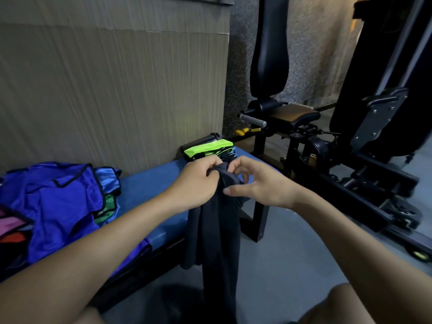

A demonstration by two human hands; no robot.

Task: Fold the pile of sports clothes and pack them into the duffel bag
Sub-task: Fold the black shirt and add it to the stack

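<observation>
I count two hands, left hand (195, 183) and right hand (259, 183), one dark garment (215, 230), one counter (149, 190), and perhaps five bright garments in the pile (53, 206) at nine o'clock.

The dark garment (214, 232) is matt, soft cloth, hanging limp off the counter's front edge. The blue jerseys (58, 206) heaped at the counter's left end are shiny, slippery-looking fabric with black trim. The counter (145, 190) has a smooth blue padded top on a black metal frame. The wall panel (112, 90) behind looks like ribbed cardboard. The gym machine (350, 160) is matt black metal.
</observation>
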